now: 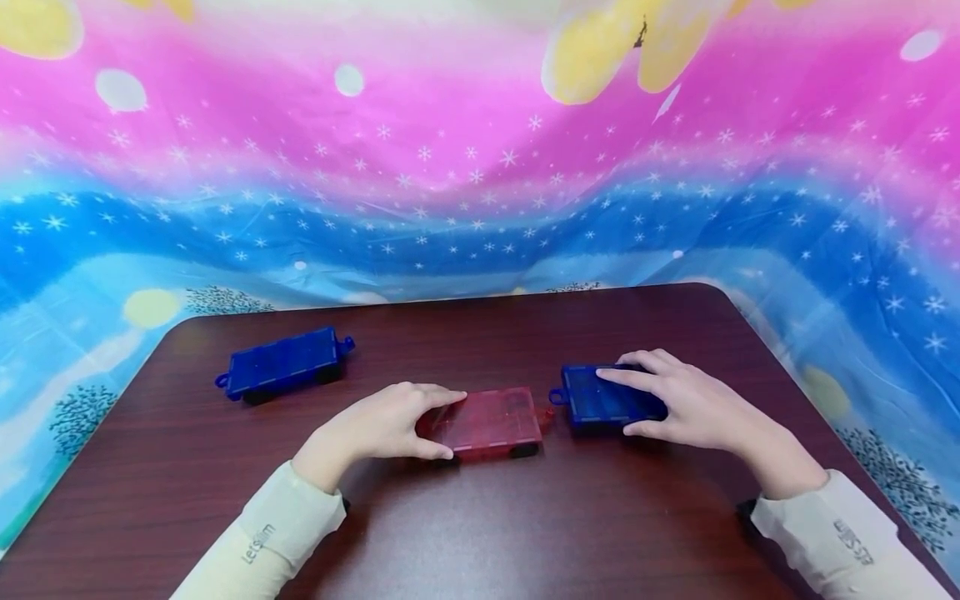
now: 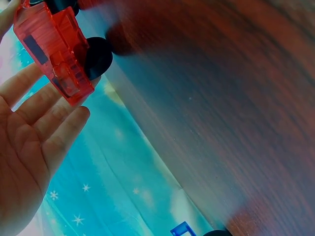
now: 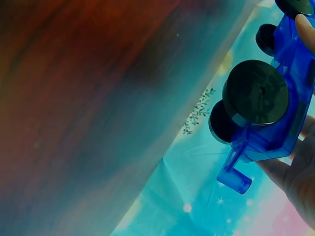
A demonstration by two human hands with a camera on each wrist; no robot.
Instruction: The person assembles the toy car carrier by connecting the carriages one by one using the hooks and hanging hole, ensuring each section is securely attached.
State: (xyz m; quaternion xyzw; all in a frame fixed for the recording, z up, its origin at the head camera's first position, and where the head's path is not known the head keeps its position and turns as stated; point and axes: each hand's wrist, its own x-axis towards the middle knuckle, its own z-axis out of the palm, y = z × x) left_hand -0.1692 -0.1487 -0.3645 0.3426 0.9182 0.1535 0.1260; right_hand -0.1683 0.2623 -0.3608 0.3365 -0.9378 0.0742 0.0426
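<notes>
In the lower middle of the head view, the left hand (image 1: 386, 427) grasps the left end of a red car (image 1: 491, 423), thumb on the near side and fingers over the top. The red car stands on its black wheels on the brown table (image 1: 480, 517). Just right of it, the right hand (image 1: 686, 404) grasps a blue car (image 1: 603, 396), fingers laid across its top and thumb at its near edge. The two cars stand end to end, their hooks close together; whether they touch I cannot tell. A second blue car (image 1: 283, 364) stands well apart in the left middle of the frame, near the table's far edge. A pink and blue starred cloth (image 1: 480, 183) fills the upper frame behind the table.

In the left wrist view the red car (image 2: 54, 46) sits upper left at the fingertips (image 2: 74, 118). In the right wrist view the blue car (image 3: 268, 103), wheels showing, sits at the right edge.
</notes>
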